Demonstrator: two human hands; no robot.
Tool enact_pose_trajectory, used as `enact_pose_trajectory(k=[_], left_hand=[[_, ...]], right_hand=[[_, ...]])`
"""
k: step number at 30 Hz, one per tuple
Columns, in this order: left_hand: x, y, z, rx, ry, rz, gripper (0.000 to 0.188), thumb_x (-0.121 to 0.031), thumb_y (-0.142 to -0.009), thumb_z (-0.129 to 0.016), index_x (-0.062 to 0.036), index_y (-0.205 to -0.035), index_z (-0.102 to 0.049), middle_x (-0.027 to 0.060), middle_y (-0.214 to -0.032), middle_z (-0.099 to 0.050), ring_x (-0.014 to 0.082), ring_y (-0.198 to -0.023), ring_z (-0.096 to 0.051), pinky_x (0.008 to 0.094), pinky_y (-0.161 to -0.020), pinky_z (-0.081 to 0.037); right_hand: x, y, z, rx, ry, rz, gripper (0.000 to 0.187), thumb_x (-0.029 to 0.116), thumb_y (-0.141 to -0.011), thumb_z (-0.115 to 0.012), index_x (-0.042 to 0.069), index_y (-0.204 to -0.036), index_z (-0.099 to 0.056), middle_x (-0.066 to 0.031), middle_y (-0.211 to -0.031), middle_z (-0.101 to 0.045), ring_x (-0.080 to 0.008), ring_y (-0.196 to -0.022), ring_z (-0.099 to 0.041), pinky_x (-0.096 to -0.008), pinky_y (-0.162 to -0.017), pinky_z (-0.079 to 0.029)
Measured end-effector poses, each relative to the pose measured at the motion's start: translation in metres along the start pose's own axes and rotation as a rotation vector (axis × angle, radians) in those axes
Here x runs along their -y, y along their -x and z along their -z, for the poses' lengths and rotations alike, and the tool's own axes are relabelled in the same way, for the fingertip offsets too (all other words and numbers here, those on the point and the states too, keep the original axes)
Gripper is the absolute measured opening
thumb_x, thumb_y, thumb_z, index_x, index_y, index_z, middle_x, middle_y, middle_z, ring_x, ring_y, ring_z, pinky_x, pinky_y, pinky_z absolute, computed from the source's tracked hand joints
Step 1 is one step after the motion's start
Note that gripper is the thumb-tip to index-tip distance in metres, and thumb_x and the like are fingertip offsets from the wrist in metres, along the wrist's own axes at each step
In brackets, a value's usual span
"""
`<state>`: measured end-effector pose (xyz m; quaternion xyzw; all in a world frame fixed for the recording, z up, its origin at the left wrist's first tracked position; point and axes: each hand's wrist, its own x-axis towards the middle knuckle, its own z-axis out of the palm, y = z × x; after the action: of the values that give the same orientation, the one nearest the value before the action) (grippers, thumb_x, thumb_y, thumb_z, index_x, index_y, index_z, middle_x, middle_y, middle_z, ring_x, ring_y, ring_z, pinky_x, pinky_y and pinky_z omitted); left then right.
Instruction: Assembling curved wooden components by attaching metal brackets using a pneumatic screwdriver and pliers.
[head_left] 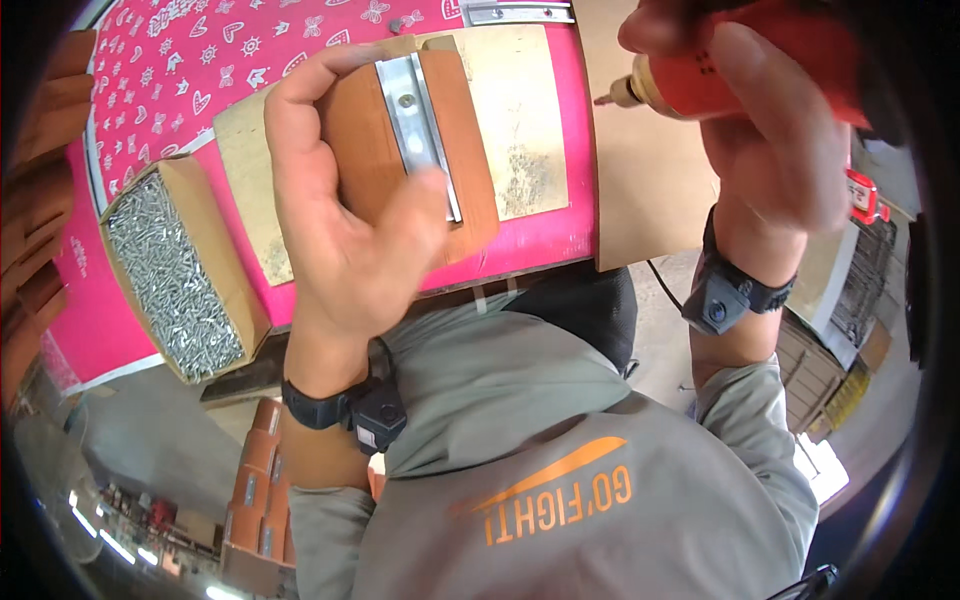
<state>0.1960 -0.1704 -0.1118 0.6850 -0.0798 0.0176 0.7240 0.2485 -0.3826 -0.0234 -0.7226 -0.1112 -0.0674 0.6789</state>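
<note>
My left hand (345,215) is wrapped round an orange-brown wooden block (365,150), its thumb lying over a silver metal rail (408,115) set along the block's face. A screw head shows in the rail's upper part; the thumb hides some of the lower part. Up at the right, my right hand (775,140) grips a red power screwdriver (720,75), whose bit points left, apart from the block. Left of the block stands an open cardboard box (215,250) full of small silver screws (170,275).
Pale boards (525,120) lie on the pink patterned table cover (235,50), with a brown cardboard sheet (640,190) to the right. Another metal rail (515,13) lies at the far edge. Brown wooden pieces are stacked at the far left (40,200) and lower left (258,490).
</note>
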Motion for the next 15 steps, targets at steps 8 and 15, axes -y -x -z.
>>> enact_pose_trajectory(k=[8, 15], left_hand=[[0.004, 0.054, 0.016, -0.473, -0.040, -0.110, 0.058, -0.046, -0.102, -0.042, 0.0045, -0.130, -0.043, 0.0232, -0.119, -0.056, 0.0348, -0.111, -0.057, 0.0480, -0.102, -0.043], [-0.067, 0.094, 0.027, -0.121, 0.481, 0.026, 0.022, -0.026, -0.104, -0.046, -0.0069, -0.094, -0.051, 0.0058, -0.075, -0.059, 0.0221, -0.074, -0.059, 0.0388, -0.078, -0.048]], right_hand=[[0.051, -0.023, 0.013, 0.254, 0.121, 0.127, 0.044, 0.015, -0.082, -0.067, -0.007, -0.119, -0.058, -0.0146, -0.093, -0.064, -0.0202, -0.076, -0.065, -0.0314, -0.063, -0.053], [0.073, -0.045, 0.031, 0.373, -0.006, -0.040, 0.045, 0.020, -0.087, -0.060, -0.006, -0.122, -0.053, -0.0131, -0.101, -0.060, -0.0177, -0.082, -0.060, -0.0315, -0.074, -0.048]])
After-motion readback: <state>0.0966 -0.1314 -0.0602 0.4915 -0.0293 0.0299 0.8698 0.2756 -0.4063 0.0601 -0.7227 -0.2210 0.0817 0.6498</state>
